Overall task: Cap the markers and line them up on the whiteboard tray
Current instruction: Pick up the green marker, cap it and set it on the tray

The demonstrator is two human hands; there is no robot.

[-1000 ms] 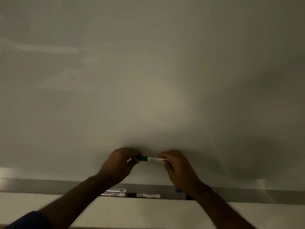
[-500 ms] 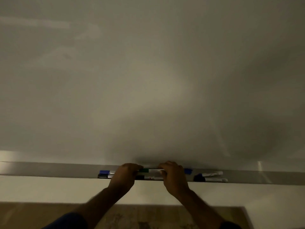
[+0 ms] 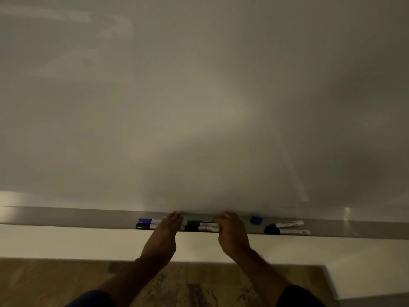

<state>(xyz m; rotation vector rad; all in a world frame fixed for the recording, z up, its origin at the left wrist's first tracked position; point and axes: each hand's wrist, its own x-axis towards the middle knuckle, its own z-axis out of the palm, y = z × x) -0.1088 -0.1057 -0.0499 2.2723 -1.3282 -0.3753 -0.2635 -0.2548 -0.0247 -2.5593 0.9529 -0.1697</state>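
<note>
The green-capped marker is laid on the whiteboard tray, its barrel end gripped by the curled right hand. The left hand is held flat, fingers straight, holding nothing.

- The green marker, held up in front of the whiteboard 1 second ago, now lies on the whiteboard tray, just behind a black-capped marker.
- The left hand has let go of the green cap end; its fingers now lie straight over the tray.
- The right hand has come down with the marker and still curls around its white end.
</note>
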